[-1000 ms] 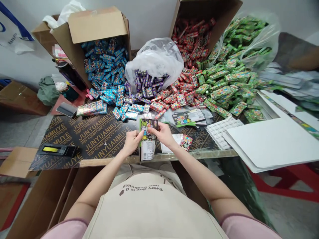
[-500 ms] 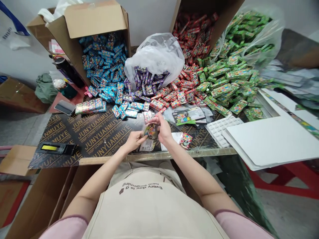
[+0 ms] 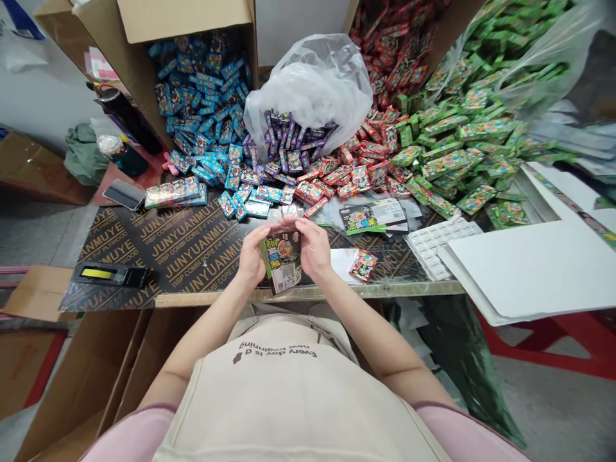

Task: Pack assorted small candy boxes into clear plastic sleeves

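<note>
Black packet (image 3: pixel 283 258), between both grips (image 3: pixel 252 255) (image 3: pixel 316 249), seemingly pinched

Cream apron (image 3: pixel 298 410) with brown lettering (image 3: pixel 278 348) over pink, mauve-edged short sleeves (image 3: pixel 137 436).

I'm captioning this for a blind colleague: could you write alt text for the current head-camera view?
A person's bare hands hold a black-and-green printed packet near the front edge of a dark, gold-lettered tabletop. Farther back lie heaps of small oblong blue packs, purple packs, red packs and green packs.
</note>
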A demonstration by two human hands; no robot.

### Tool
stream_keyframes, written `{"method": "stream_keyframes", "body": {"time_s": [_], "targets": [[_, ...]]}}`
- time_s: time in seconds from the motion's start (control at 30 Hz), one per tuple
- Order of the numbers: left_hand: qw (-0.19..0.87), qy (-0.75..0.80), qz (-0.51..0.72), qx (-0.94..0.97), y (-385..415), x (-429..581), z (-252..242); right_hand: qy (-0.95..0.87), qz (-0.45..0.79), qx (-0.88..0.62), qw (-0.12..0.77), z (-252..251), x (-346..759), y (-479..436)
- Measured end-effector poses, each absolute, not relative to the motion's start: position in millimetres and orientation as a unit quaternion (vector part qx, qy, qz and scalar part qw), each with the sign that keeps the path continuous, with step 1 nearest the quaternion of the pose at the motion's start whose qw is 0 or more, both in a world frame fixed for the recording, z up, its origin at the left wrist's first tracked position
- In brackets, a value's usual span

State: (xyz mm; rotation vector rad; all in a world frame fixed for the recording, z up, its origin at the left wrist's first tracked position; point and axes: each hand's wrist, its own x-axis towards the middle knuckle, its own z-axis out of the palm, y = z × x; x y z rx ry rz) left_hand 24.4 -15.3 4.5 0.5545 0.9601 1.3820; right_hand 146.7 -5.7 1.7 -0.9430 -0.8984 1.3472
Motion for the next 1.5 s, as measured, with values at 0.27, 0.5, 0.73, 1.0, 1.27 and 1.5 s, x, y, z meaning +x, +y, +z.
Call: {"method": "stream_keyframes", "body": {"time_s": [0.27, 0.5, 0.73, 1.0, 1.27, 1.5], "targets": [[0.304, 0.458, 0.556, 0.623, -21, -4, 20, -0.587, 0.478, -0.392, 0.522, 8, 188, -3], [0.413, 0.494, 0.457, 0.614, -15, -12, 46, -0.630, 0.448, -0.432, 0.465, 29, 196, -10], [0.377, 0.498, 0.436, 0.648, -16, -6, 54, -0.617, 0.500, -0.420, 0.438, 41, 195, -6], [0.139, 0.353, 0.443, 0.812, -35, -7, 53, -0.719, 0.376, -0.333, 0.480, 25, 212, -17], [0.177, 0.383, 0.454, 0.785, -39, -4, 53, -0.738, 0.310, -0.306, 0.515, 18, 212, -22], [0.292, 0.477, 0.446, 0.699, -42, -1, 59, -0.738, 0.339, -0.347, 0.469, 15, 214, -23]]}}
